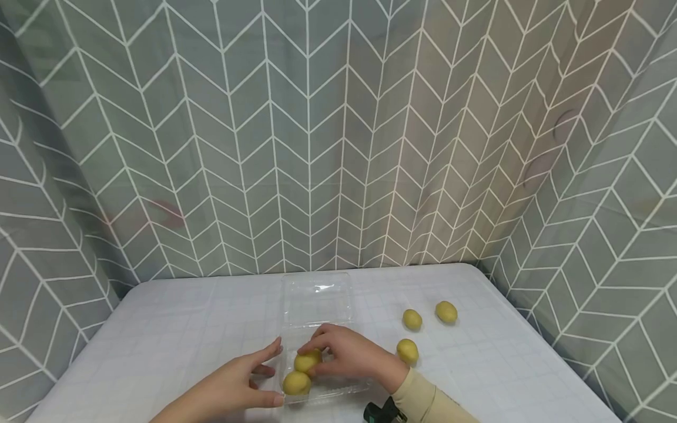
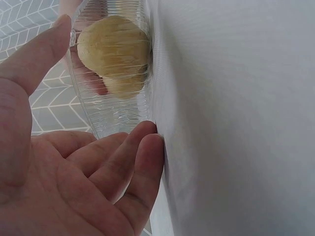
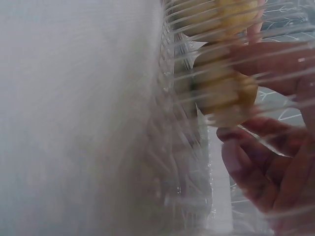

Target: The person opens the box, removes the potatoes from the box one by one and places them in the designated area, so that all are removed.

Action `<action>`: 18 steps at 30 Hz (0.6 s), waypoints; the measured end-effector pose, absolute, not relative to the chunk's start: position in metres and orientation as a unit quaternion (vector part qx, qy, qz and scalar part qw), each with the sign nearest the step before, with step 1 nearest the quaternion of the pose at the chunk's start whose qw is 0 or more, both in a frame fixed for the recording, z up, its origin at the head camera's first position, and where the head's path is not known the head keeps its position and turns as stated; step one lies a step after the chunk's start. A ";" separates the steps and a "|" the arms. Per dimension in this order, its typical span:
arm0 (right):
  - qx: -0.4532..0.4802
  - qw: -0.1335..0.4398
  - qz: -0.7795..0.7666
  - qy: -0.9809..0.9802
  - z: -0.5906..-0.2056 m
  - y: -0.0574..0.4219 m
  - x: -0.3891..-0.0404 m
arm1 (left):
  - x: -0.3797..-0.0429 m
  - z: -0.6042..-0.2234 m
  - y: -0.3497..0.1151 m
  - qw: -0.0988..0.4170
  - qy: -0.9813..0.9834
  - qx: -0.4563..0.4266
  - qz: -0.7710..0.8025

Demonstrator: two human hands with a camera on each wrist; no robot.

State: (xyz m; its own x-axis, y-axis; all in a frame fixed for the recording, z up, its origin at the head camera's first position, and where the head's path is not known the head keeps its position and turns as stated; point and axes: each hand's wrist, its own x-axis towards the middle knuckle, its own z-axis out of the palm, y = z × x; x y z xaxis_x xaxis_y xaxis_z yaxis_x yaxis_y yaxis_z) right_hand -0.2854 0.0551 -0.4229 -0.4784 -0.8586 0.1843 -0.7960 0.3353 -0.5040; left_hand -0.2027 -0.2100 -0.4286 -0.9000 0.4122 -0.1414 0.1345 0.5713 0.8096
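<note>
A clear plastic clamshell box (image 1: 338, 392) lies with its lid (image 1: 317, 294) folded back toward the curtain. Inside, one yellow lemon (image 1: 297, 384) sits at the near left corner. Just behind it is a second lemon (image 1: 307, 361), which my right hand (image 1: 346, 352) pinches between thumb and fingers. The right wrist view shows this pinched lemon (image 3: 221, 88) through the ridged wall. My left hand (image 1: 235, 379) is at the box's left side, fingers spread and loosely bent. In the left wrist view its thumb is right at the rim, and the other fingertips are low beside the wall.
Three more lemons lie on the white-covered table (image 1: 174, 329) right of the box: a near one (image 1: 407, 352) by the right wrist, a middle one (image 1: 412, 319) and a far one (image 1: 446, 312). A patterned curtain (image 1: 328, 147) hangs behind. A black device (image 1: 385, 411) shows under the right sleeve.
</note>
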 end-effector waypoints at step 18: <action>-0.505 0.071 -0.240 0.826 -0.425 0.054 -0.284 | -0.203 -0.430 -0.212 0.151 0.872 0.176 0.431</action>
State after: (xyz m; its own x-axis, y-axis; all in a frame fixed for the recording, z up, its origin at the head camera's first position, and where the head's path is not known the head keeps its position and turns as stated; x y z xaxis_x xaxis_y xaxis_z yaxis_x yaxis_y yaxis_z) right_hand -0.2841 0.0543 -0.4246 -0.4806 -0.8679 0.1255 -0.8001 0.3754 -0.4678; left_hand -0.2027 -0.2118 -0.4303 -0.8928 0.4363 -0.1118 0.1764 0.5671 0.8046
